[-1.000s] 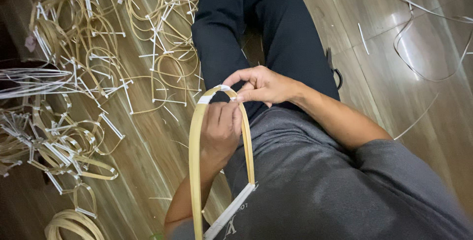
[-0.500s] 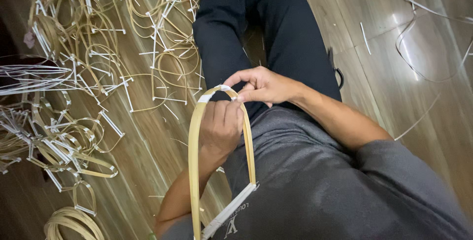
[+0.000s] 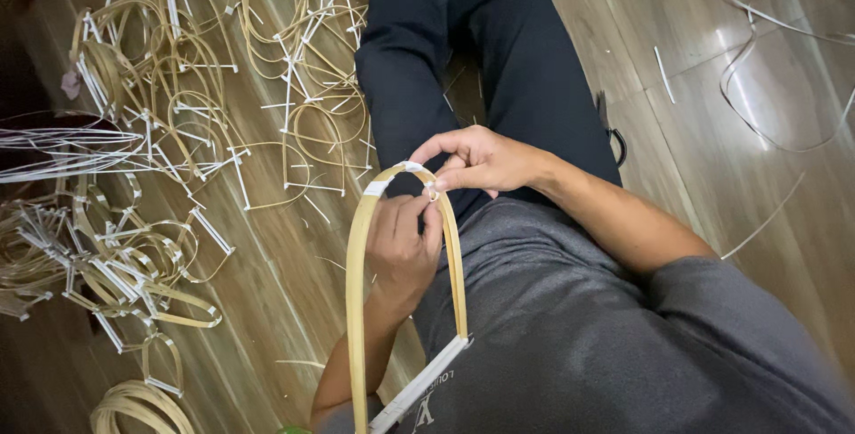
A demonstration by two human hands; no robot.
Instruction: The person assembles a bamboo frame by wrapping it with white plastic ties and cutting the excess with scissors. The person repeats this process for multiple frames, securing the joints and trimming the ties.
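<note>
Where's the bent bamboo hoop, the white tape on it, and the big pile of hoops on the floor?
bamboo hoop [image 3: 357, 283]: head view, on its left side strip.
white tape [image 3: 379, 186]: head view, on the wrap near the hoop's top.
pile of hoops [image 3: 191, 122]: head view, on loops in the middle of the heap.

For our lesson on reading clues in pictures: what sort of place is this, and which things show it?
Probably a home craft workspace on a wooden floor: heaps of bent bamboo hoops lie about, loose strips trail nearby, and both hands work a bamboo arch.
</note>
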